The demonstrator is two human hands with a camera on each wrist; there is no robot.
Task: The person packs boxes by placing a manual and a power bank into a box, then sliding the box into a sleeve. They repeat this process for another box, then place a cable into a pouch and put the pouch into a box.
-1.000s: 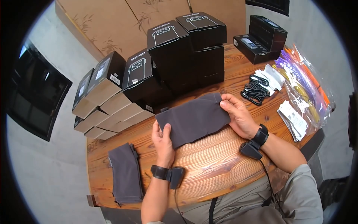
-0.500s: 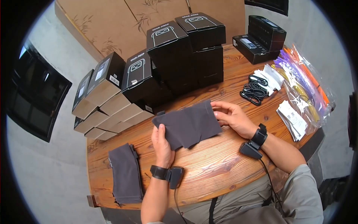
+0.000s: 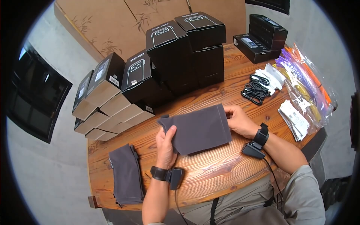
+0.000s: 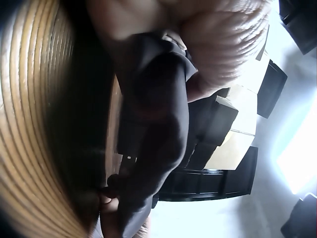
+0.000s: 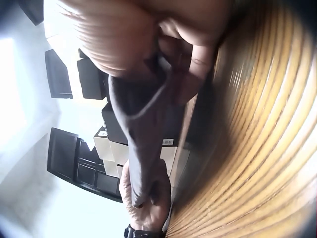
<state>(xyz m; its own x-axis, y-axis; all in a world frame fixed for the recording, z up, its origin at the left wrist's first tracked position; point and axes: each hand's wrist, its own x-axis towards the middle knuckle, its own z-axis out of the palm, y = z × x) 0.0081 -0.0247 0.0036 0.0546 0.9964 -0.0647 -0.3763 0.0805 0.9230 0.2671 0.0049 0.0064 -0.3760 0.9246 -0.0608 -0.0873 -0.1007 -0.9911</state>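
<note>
A dark grey cloth pouch [image 3: 198, 129] is held level over the table, its broad side facing up. At its left end the left hand [image 3: 165, 146] grips it, thumb on top and fingers underneath. The right hand [image 3: 240, 122] holds the right end, with its fingertips hidden behind the stitched edge. In the right wrist view, the pouch [image 5: 143, 129] gapes into a hollow at the right hand's fingers. A stack of similar grey pouches [image 3: 127, 174] lies on the table to the left of the left forearm.
Black boxes [image 3: 168, 56] and pale-sided boxes [image 3: 108, 108] stand stacked at the back of the wooden table [image 3: 210, 180]. Farther right are small black boxes [image 3: 258, 48], coiled black cables [image 3: 255, 92], white paper slips [image 3: 294, 118] and clear bags [image 3: 311, 90] with coloured contents.
The right hand first pinched the pouch's far right corner, let go of it, and now holds the right edge lower down. The pouch has come slightly nearer, and its sagging lower edge has straightened.
</note>
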